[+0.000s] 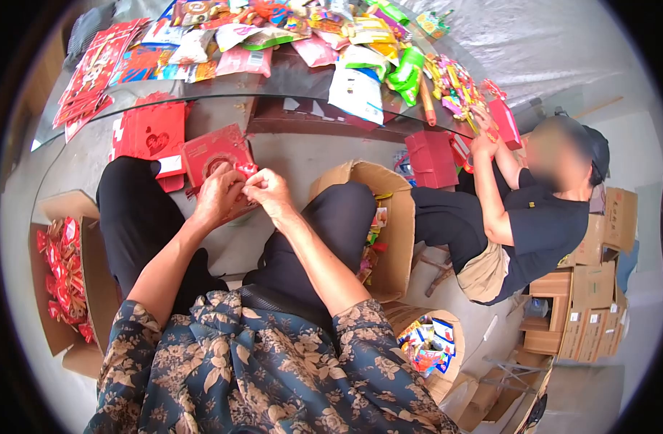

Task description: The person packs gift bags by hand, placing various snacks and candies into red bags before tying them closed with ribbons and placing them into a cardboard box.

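Observation:
My left hand (pixel 217 197) and my right hand (pixel 272 195) meet over my lap, fingertips pinched together. Between and just above them shows a small red shiny packet (pixel 246 168), partly covered by my fingers. Right behind my hands is a red gift box (pixel 217 150) with a round printed design; its lower part is hidden by my left hand. Another red gift box (pixel 158 139), with a dark heart print, stands beyond my left knee.
A glass table (pixel 223 88) bears many snack bags (pixel 357 94) and red paper sheets (pixel 100 65). Cardboard boxes hold red packets (pixel 65 267) at left and colourful packets (pixel 427 343) at right. A co-worker (pixel 541 217) sits at right, hands near a red box (pixel 503 123).

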The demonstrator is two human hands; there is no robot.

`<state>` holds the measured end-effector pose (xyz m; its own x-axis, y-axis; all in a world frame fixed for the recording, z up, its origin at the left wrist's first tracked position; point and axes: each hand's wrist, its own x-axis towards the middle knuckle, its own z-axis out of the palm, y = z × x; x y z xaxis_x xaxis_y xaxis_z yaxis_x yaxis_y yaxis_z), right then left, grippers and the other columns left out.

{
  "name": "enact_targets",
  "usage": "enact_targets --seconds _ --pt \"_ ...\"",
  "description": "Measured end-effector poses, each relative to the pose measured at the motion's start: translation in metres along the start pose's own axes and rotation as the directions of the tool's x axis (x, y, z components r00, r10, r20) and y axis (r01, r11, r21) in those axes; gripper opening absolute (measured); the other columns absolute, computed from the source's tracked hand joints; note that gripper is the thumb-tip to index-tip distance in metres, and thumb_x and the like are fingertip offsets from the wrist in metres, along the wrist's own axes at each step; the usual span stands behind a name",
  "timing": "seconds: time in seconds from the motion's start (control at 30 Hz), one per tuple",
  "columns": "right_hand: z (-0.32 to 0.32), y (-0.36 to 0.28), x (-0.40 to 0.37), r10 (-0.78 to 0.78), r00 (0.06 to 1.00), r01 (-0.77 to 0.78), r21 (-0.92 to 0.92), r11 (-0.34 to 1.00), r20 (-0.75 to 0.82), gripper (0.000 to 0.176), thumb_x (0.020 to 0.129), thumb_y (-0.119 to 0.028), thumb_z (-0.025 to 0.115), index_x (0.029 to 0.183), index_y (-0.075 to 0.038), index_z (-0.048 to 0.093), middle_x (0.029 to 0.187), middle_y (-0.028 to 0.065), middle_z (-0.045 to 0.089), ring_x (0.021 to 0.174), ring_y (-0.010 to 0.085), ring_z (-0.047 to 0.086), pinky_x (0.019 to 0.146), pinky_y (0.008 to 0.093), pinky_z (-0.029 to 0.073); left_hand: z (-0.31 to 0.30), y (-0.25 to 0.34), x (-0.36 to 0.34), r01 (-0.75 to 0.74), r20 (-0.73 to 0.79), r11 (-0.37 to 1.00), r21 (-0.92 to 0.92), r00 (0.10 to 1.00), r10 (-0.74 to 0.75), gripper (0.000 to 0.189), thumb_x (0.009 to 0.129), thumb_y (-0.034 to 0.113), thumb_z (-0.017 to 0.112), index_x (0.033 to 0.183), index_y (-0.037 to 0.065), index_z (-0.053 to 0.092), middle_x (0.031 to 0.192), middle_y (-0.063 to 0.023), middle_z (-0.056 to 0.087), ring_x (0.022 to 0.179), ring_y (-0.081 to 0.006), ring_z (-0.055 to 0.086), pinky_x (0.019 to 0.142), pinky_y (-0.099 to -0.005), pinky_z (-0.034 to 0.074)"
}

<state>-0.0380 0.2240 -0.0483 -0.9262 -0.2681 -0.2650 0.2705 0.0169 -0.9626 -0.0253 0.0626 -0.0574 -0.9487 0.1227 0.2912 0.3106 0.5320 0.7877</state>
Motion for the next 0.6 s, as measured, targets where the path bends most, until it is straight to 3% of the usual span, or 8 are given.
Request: enact_targets --seconds 0.1,0.17,0.23,0.37,0.5,0.6 --pt "0.004 0.018 0.006 -0.368 0.925 0.331 -0.274 0.903 -0.092 0.008 0.078 0.000 0.064 0.081 -0.005 0.059 0.069 0.0067 0.062 0.060 0.0157 0.059 0.058 0.0304 0.049 0.000 0.006 -0.002 0.026 -0.019 0.996 0.086 1.000 -0.025 0.010 0.080 0.013 0.064 0.088 0.006 0.065 0.085 -0.0130 0.056 0.083 -0.0336 0.061 0.070 -0.0440 0.049" --pt "0.006 0.008 0.003 -0.582 0.813 0.481 -0.578 0.659 0.013 0.007 0.080 -0.001 0.062 0.081 -0.005 0.056 0.072 0.0114 0.059 0.064 0.0263 0.060 0.060 0.0372 0.049 -0.001 0.002 -0.002 -0.035 -0.047 0.996 0.084 0.998 0.039 0.010 0.078 0.011 0.062 0.086 0.004 0.064 0.084 -0.0139 0.057 0.081 -0.0341 0.061 0.070 -0.0449 0.049" --pt "0.013 -0.007 -0.002 -0.699 0.706 0.556 -0.700 0.449 0.112 0.008 0.081 0.001 0.058 0.082 -0.005 0.053 0.078 0.0141 0.055 0.071 0.0339 0.058 0.062 0.0424 0.048 0.003 0.001 -0.002 0.030 -0.076 0.998 0.057 0.997 -0.026 0.011 0.076 0.011 0.062 0.083 0.003 0.064 0.082 -0.0145 0.058 0.080 -0.0351 0.061 0.070 -0.0457 0.048" --pt "0.016 -0.002 0.004 -0.703 0.689 0.526 -0.789 0.318 0.176 0.010 0.079 0.002 0.057 0.085 -0.005 0.053 0.083 0.0137 0.054 0.074 0.0351 0.058 0.064 0.0444 0.047 0.006 -0.008 0.000 0.092 -0.127 0.996 -0.010 0.988 -0.092 0.015 0.074 0.013 0.064 0.079 -0.001 0.065 0.083 -0.0192 0.061 0.080 -0.0368 0.062 0.071 -0.0461 0.048" --pt "0.017 0.002 0.008 -0.743 0.655 0.567 -0.739 0.364 0.137 0.011 0.081 0.003 0.058 0.086 -0.005 0.051 0.087 0.0141 0.055 0.079 0.0349 0.059 0.067 0.0431 0.048 -0.002 0.005 0.000 0.289 -0.054 0.950 -0.118 0.954 -0.296 0.018 0.073 0.015 0.064 0.077 -0.003 0.068 0.072 -0.0233 0.064 0.071 -0.0376 0.066 0.066 -0.0453 0.051" --pt "0.015 0.004 0.010 -0.760 0.636 0.608 -0.694 0.386 0.134 0.015 0.079 0.007 0.060 0.086 -0.005 0.052 0.086 0.0124 0.055 0.078 0.0323 0.058 0.068 0.0406 0.048 0.000 -0.001 0.001 0.345 -0.045 0.915 -0.208 0.931 -0.361 0.021 0.075 0.016 0.064 0.080 -0.003 0.069 0.070 -0.0246 0.063 0.070 -0.0366 0.067 0.065 -0.0429 0.051"
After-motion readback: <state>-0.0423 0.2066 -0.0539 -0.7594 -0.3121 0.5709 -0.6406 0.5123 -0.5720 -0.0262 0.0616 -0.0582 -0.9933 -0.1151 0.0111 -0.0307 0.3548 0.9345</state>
